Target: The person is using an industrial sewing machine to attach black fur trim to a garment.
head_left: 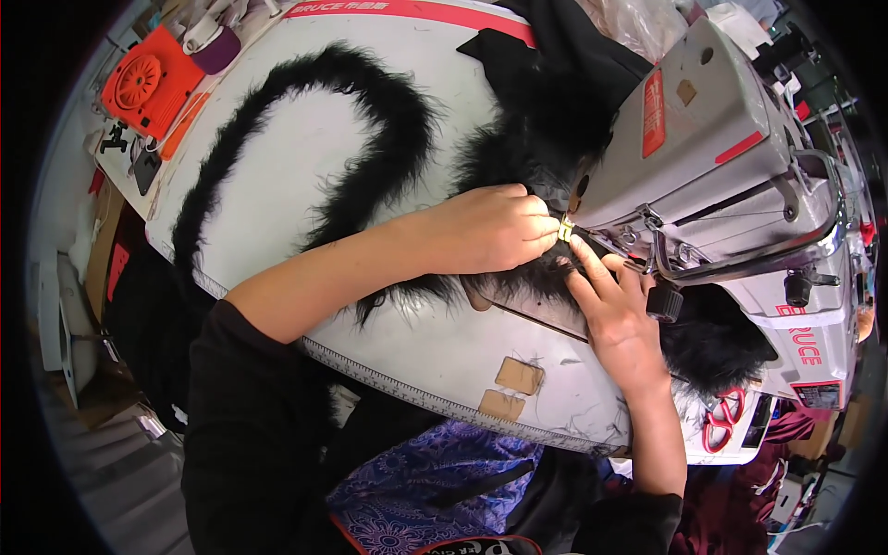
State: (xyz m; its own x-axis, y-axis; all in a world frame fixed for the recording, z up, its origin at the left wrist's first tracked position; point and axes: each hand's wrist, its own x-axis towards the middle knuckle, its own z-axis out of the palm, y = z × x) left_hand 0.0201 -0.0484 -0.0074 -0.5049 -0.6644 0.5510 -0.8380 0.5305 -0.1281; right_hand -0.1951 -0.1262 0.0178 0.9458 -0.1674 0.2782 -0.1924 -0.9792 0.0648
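Note:
A white sewing machine (698, 111) stands at the right, its presser foot (565, 228) lit just beyond my fingertips. Black fluffy fur trim (388, 120) loops over the white table and runs under my hands. My left hand (495, 229) is closed on the fur trim beside the needle; its fingertips are partly hidden. My right hand (606, 301) lies with fingers stretched out on the near side of the foot, pressing on the dark material there. Black cloth (573, 55) is bunched behind the machine head, where it joins the fur.
A ruler strip (416, 393) edges the near side of the white table (370, 347), which bears two tan patches (520, 375). Red-handled scissors (723, 421) lie right of my forearm. An orange fan-like device (143, 83) and a purple cup (217, 51) stand far left.

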